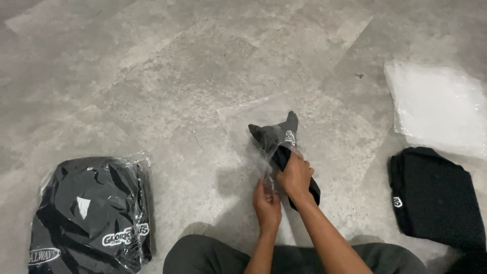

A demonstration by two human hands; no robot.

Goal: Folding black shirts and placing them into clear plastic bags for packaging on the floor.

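A folded black garment (278,139) with a small white patch sits partly inside a clear plastic bag (264,116) that lies on the grey floor in front of me. My right hand (295,175) grips the near end of the garment from above. My left hand (267,203) pinches the near edge of the clear bag just below and to the left of the right hand. The far end of the garment shows through the plastic.
A pile of bagged black garments (91,215) lies at the lower left. A folded black garment (436,198) without a bag lies at the right, with a stack of empty clear bags (439,106) behind it. My dark-trousered legs (213,256) fill the bottom edge.
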